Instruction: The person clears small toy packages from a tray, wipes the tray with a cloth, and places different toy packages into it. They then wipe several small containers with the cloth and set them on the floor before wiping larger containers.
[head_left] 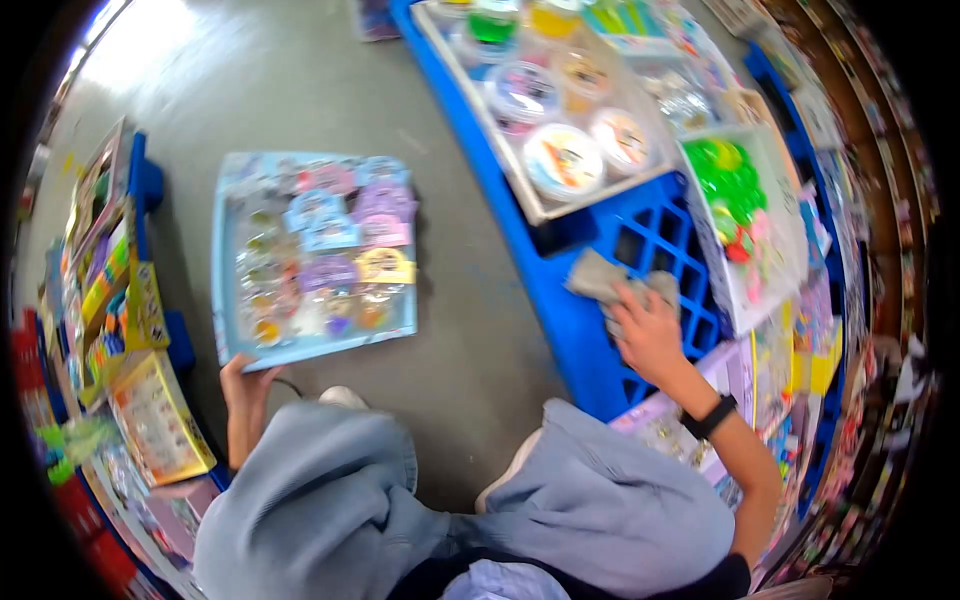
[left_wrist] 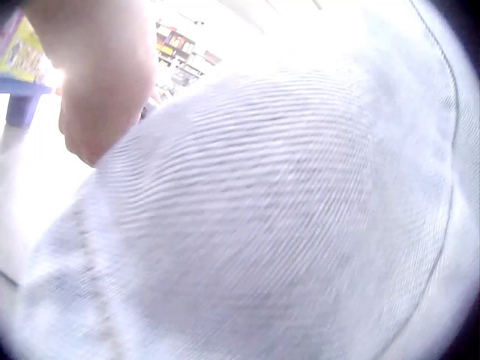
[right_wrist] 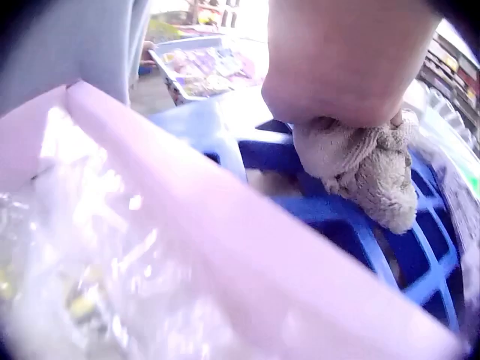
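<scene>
My left hand (head_left: pixel 247 390) grips the near-left corner of a light blue display box (head_left: pixel 221 270), held out over the floor. Small packs with blue, purple and yellow header cards (head_left: pixel 385 266) fill the box. In the left wrist view a denim knee hides most of the scene, and only part of the left hand (left_wrist: pixel 101 112) shows. My right hand (head_left: pixel 650 338) holds a crumpled greyish-beige cloth (head_left: pixel 596 274) against a blue plastic lattice shelf (head_left: pixel 655 225). In the right wrist view the cloth (right_wrist: pixel 375 184) bunches under the fingers, over the lattice.
A carton of round lidded tubs (head_left: pixel 565 160) stands at the far end of the shelf. Beside the lattice are a white box with green toys (head_left: pixel 725 185) and a pinkish-lilac box (right_wrist: pixel 202 202) of clear packets. Another goods rack (head_left: pixel 145 300) stands on the left.
</scene>
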